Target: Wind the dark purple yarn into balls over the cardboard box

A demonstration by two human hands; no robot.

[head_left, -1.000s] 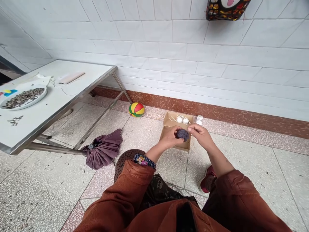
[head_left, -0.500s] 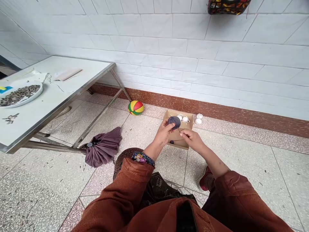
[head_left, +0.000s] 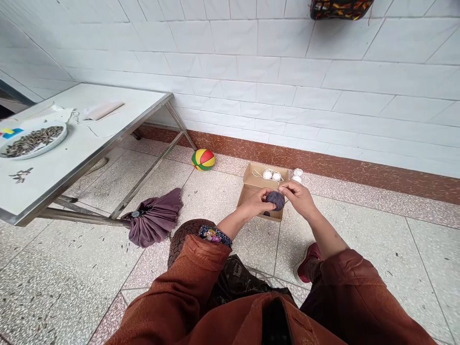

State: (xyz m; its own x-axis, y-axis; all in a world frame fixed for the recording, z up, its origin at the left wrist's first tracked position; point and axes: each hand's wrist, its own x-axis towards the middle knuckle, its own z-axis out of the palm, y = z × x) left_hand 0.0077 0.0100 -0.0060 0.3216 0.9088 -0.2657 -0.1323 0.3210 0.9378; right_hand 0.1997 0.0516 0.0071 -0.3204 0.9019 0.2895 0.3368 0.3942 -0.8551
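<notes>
My left hand (head_left: 257,203) is closed around a dark grey-purple ball of yarn (head_left: 275,201), held over an open cardboard box (head_left: 247,193). Up against the ball's right side, my right hand (head_left: 297,195) pinches; the strand between its fingers is too thin to see clearly now. Two white yarn balls (head_left: 272,175) with loose ends lie at the far end of the box. A small dark ball (head_left: 266,213) sits in its near part, partly hidden below my left hand.
More white balls (head_left: 297,173) lie on the floor beside the box. A striped toy ball (head_left: 203,159) rests near the wall. To the left are a folded purple umbrella (head_left: 156,218) and a metal-framed table (head_left: 89,153) bearing a plate of seeds (head_left: 34,141).
My left hand has moved right and down with the yarn ball, turning it. My right hand has come up from below the ball to its upper right side.
</notes>
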